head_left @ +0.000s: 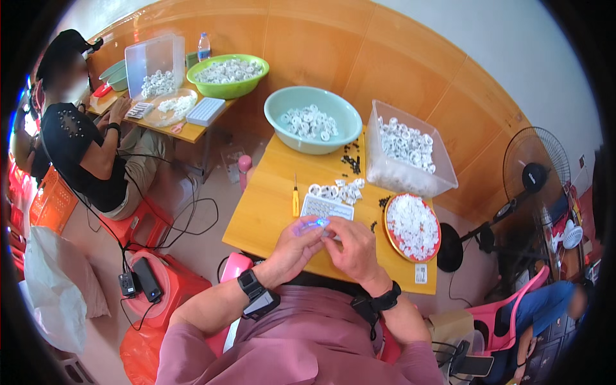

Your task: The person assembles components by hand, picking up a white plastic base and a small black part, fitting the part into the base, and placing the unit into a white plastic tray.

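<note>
Pinching a small blue-lit piece (320,222) from both sides, the curled left hand (296,244) and nearly closed right hand (354,248) probably steady it together — white tray (335,209) at twelve o'clock, screwdriver (296,200) at eleven, red-rimmed plate (418,258) at three, presumably for easy reach.

A worker wears a plain, creased mauve top (314,340) with short, loose sleeves (184,353); the left hand (300,242) and right hand (351,249) are bare; a black wristband (250,283) with a squarish face and a dark, pale-sided box (262,304) circle the left wrist; a black strap (387,298) and dark module (364,308) mark the right.
</note>
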`<move>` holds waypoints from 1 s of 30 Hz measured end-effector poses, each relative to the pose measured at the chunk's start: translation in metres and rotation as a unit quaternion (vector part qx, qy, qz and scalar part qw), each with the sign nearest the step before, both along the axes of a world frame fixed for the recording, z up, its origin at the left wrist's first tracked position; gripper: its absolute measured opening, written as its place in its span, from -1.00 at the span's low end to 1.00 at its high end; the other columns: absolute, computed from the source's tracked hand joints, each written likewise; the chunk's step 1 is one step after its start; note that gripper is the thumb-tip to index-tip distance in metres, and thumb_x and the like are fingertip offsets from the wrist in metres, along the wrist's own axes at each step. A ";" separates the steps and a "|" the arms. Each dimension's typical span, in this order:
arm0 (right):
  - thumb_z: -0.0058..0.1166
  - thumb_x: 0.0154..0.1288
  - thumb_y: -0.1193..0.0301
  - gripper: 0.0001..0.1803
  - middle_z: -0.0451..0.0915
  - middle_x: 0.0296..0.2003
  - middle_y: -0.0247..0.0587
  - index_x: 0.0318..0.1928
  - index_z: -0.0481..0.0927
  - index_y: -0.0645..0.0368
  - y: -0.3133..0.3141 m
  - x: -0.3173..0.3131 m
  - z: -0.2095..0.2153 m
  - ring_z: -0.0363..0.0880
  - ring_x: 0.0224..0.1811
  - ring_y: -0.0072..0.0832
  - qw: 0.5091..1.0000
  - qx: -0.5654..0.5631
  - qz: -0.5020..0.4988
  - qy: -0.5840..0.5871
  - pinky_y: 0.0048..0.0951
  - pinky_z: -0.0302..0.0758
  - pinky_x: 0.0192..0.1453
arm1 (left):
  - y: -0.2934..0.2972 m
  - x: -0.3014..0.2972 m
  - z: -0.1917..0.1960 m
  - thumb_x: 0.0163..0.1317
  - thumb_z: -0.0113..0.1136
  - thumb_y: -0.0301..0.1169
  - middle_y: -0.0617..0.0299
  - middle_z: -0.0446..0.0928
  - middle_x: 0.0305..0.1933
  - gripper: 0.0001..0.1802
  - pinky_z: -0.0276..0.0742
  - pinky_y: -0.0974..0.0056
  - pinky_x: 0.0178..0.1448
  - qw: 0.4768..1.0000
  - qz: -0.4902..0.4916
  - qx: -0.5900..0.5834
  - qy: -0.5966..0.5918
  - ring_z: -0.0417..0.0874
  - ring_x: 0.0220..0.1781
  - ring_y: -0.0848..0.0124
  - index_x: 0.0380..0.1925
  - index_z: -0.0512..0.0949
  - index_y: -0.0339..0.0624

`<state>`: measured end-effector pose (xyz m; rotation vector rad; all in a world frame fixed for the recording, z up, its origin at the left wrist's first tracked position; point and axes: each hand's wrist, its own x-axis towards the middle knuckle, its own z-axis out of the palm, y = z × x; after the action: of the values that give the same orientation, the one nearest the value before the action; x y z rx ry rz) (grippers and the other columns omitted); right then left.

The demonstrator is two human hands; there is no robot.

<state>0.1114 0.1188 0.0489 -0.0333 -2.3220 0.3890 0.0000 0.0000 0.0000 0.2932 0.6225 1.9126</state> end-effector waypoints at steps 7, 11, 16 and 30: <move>0.36 0.02 0.54 -0.73 0.72 -0.23 -0.16 -0.20 0.64 0.21 -0.005 -0.011 0.006 0.69 -0.38 -0.26 1.000 0.009 0.001 -0.004 -0.31 0.54 -0.26 | -0.008 -0.009 0.004 0.44 0.13 -0.47 0.09 0.54 0.09 -0.68 0.57 0.22 0.28 1.000 0.008 -0.015 0.001 0.62 0.12 0.32 0.13 0.37 -0.24; 0.27 0.19 0.49 -0.79 0.72 -0.25 -0.16 -0.14 0.67 0.25 0.017 -0.014 0.020 0.71 -0.33 -0.40 0.947 -0.275 0.039 -0.160 -0.38 0.60 -0.18 | -0.006 -0.006 0.000 0.48 0.11 -0.39 0.04 0.54 0.11 -0.68 0.58 0.22 0.27 1.000 -0.012 -0.003 -0.014 0.64 0.13 0.28 0.14 0.37 -0.25; 0.19 0.22 0.53 -0.82 0.72 -0.32 -0.19 -0.17 0.68 0.32 0.068 -0.042 0.038 0.69 -0.36 -0.55 0.896 -0.320 0.053 -0.302 -0.43 0.62 -0.22 | 0.001 -0.003 -0.007 0.51 0.07 -0.32 0.05 0.59 0.07 -0.71 0.63 0.24 0.22 0.997 -0.045 -0.050 -0.026 0.69 0.06 0.28 0.10 0.42 -0.23; 0.19 0.13 0.38 -0.83 0.73 -0.34 -0.06 -0.27 0.76 0.07 0.125 -0.052 0.010 0.72 -0.22 -0.11 0.917 -0.061 -0.210 -0.334 -0.15 0.60 -0.12 | 0.001 -0.002 -0.007 0.52 0.04 -0.32 0.02 0.60 0.04 -0.77 0.62 0.26 0.19 0.992 -0.068 -0.105 0.025 0.69 0.04 0.26 0.02 0.44 -0.24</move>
<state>0.0592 0.2440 0.0584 -0.8316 -2.8478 0.3315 -0.0023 0.0005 -0.0073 0.2424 0.8096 1.6974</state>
